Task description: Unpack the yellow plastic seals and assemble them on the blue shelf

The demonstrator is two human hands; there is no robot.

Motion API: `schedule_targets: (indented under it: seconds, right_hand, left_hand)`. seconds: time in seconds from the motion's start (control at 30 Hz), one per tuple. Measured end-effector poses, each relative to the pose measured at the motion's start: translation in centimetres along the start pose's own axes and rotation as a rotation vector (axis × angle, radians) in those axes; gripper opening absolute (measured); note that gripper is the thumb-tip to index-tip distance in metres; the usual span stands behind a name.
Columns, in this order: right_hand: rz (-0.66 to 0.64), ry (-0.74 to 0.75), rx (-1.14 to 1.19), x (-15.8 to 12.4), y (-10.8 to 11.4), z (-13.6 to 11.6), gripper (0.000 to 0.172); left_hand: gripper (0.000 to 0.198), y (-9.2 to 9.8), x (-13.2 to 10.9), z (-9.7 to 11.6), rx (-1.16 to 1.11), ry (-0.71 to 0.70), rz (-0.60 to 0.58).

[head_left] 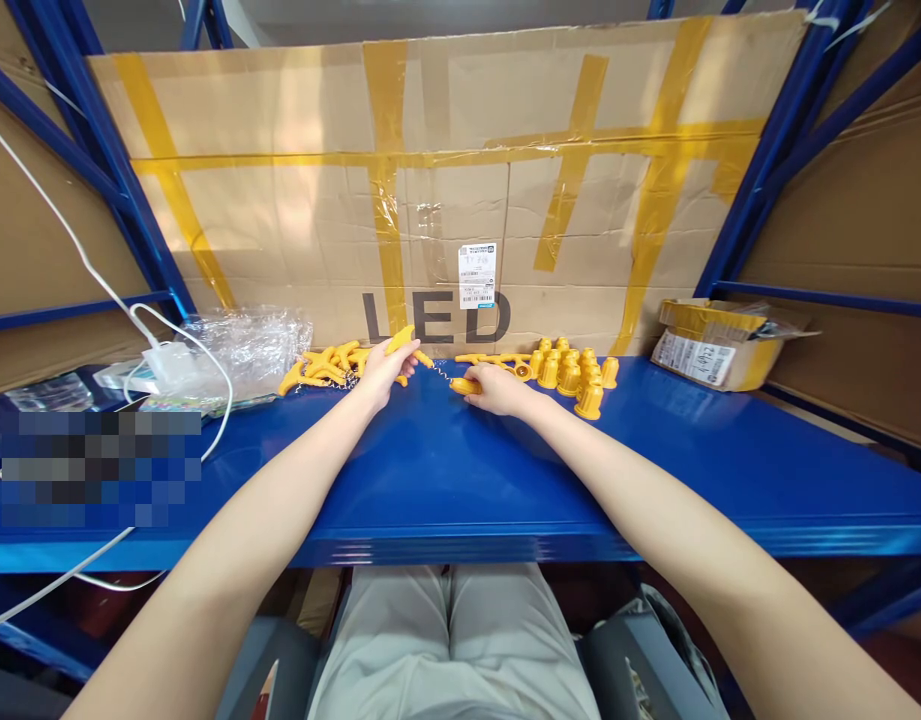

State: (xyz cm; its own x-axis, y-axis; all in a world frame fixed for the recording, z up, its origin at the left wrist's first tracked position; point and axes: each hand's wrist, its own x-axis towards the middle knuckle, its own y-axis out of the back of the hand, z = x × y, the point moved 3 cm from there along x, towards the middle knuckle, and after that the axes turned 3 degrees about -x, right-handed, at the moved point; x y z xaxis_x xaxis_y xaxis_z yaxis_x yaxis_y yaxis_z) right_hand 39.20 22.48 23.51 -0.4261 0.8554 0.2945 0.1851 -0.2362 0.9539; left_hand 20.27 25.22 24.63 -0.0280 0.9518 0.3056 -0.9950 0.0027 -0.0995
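My left hand [385,370] is closed on a curved yellow plastic piece [401,340] at the back of the blue shelf [445,470]. My right hand [494,388] is closed on a small yellow piece [464,385]. A thin coiled spring [441,371] stretches between the two pieces. A pile of curved yellow pieces [325,366] lies just left of my left hand. Several yellow cone-shaped caps [572,372] stand upright to the right of my right hand.
A taped cardboard sheet [445,190] marked LED forms the back wall. A crumpled clear plastic bag [242,345] and a white charger [167,362] with its cable lie at the left. An open yellow-taped carton [711,345] sits at the right. Blue rack posts frame both sides.
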Motion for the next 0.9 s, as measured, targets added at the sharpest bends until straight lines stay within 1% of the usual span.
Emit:
schedule_targets:
  seconds: [0.1, 0.2, 0.3, 0.37, 0.47, 0.53, 0.6, 0.7, 0.77, 0.9]
  right_hand:
    - [0.03, 0.013, 0.035, 0.0, 0.3, -0.4, 0.016]
    - [0.05, -0.008, 0.047, -0.1, 0.6, -0.5, 0.015]
    - [0.05, -0.016, 0.043, -0.1, 0.6, -0.3, 0.016]
    - [0.046, -0.022, 0.049, -0.1, 0.4, 0.0, 0.019]
    - [0.067, -0.038, 0.067, 0.0, 0.5, 0.3, 0.026]
    - [0.09, -0.045, 0.076, -0.1, 0.6, 0.5, 0.029]
    - [0.115, -0.054, 0.086, -0.2, 0.8, 0.6, 0.031]
    - [0.135, -0.069, 0.117, -0.2, 1.0, 0.8, 0.032]
    - [0.13, -0.078, 0.15, -0.1, 0.9, 1.0, 0.033]
    - [0.109, -0.089, 0.24, 0.0, 0.5, 1.2, 0.032]
  left_hand:
    - [0.026, -0.2, -0.1, -0.1, -0.006, 0.051, -0.081]
    - [0.028, -0.4, -0.2, -0.3, 0.032, 0.115, -0.164]
    - [0.025, -0.4, -0.4, -0.8, 0.173, 0.156, -0.199]
    - [0.03, -0.4, -0.4, -1.2, 0.304, 0.139, -0.217]
    - [0.054, -0.2, -0.5, -1.6, 0.52, 0.054, -0.228]
    - [0.068, -0.1, -0.6, -1.6, 0.694, -0.046, -0.263]
    - [0.072, -0.1, -0.7, -1.3, 0.848, -0.186, -0.324]
    - [0.073, -0.1, -0.8, -0.7, 0.978, -0.37, -0.376]
    - [0.074, -0.2, -0.9, -0.6, 1.046, -0.427, -0.376]
    - [0.077, -0.3, -1.1, -0.5, 1.207, -0.453, -0.331]
